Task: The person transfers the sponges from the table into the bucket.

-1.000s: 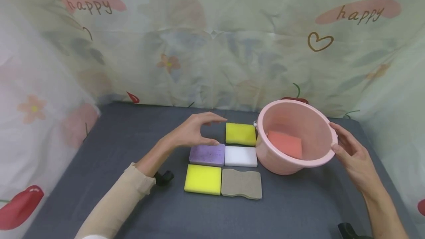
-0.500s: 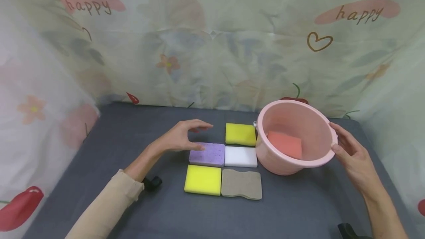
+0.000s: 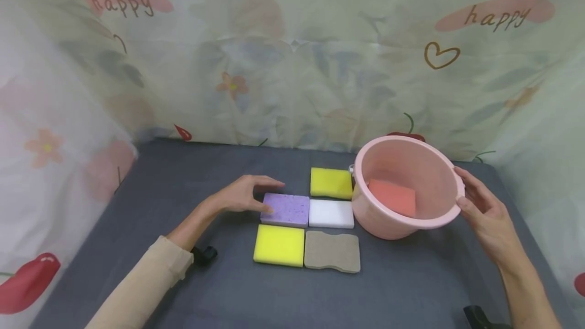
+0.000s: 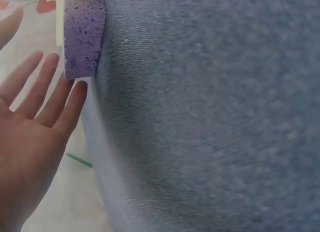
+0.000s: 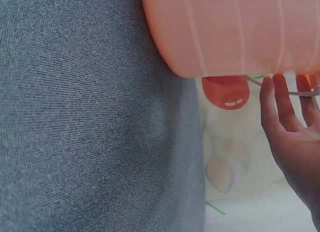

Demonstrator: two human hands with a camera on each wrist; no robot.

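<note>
My left hand point(image 3: 242, 194) reaches to the left end of a purple sponge point(image 3: 288, 209), thumb over its corner and fingers spread along its far side. In the left wrist view the fingers point(image 4: 75, 104) are straight and apart, tips right at the end of the purple sponge point(image 4: 82, 39). At the right, my right hand point(image 3: 489, 217) holds the rim of a pink bucket point(image 3: 388, 230), thumb at the rim and fingers on the outside. An orange-red sponge point(image 3: 393, 197) lies inside the bucket. The right wrist view shows fingertips against the bucket's wall point(image 5: 235, 32).
Beside the purple sponge lies a white sponge point(image 3: 331, 214). A yellow sponge point(image 3: 331, 183) sits behind it, close to the bucket. Another yellow sponge point(image 3: 279, 245) and a grey wavy-edged sponge point(image 3: 332, 252) lie in front. A patterned curtain point(image 3: 292, 65) encloses the dark table point(image 3: 192, 166).
My left hand has moved left and down from above the sponges to the end of the purple sponge. The right hand and the bucket have stayed in place.
</note>
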